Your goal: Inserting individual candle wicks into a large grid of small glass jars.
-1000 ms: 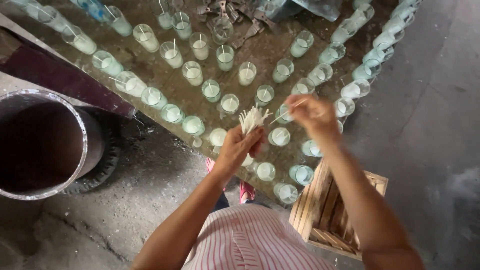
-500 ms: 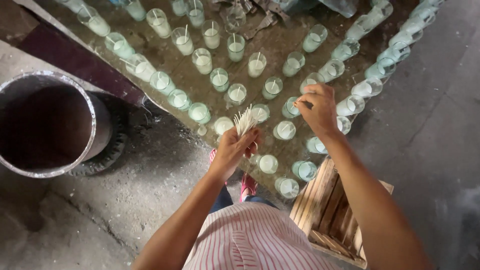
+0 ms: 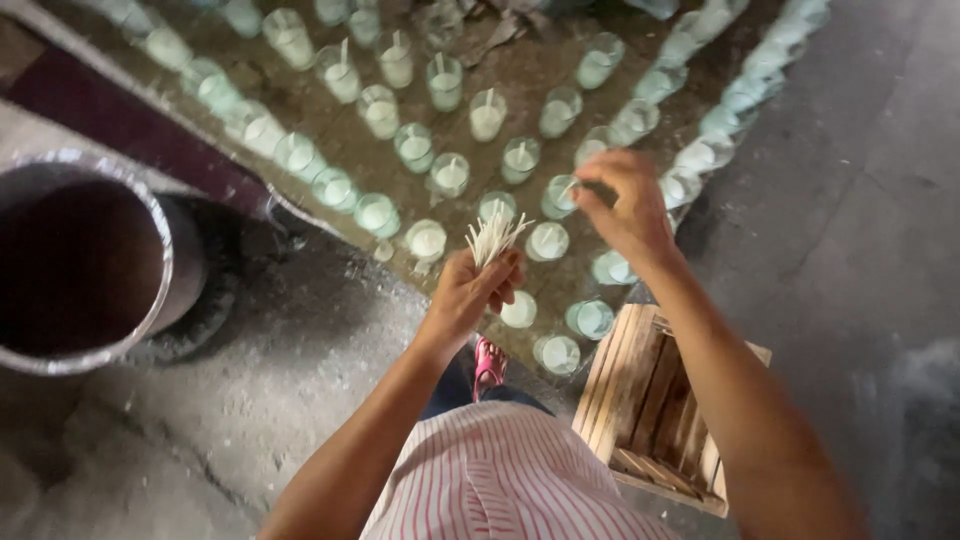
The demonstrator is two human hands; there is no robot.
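Since half a second ago the right hand (image 3: 622, 205) has drifted slightly left over the glasses, while the left hand (image 3: 472, 290) has kept its bunch and barely shifted. Left fingers are clamped around a bundle of thin pale sticks (image 3: 492, 238), which fan out above the fist; their lower ends are hidden inside the grip. Right fingertips are pinched together just above a glass (image 3: 560, 196), and whether they hold a single stick is too blurred to tell. Small round glasses filled with smooth pale wax stand in rows on a rough brown floor patch (image 3: 520, 75); some far ones, such as one middle glass (image 3: 487, 114), have a stick standing upright in them. Rows at the far left and far right are cut off by the frame edge and blurred. At the left sits a wide metal drum (image 3: 150, 230), its inside dark and unreadable, partly cropped. Near right, a slatted wooden crate (image 3: 640, 390) lies partly behind the right forearm. A pink sandal (image 3: 487, 362) peeks out above a striped shirt (image 3: 500, 480).
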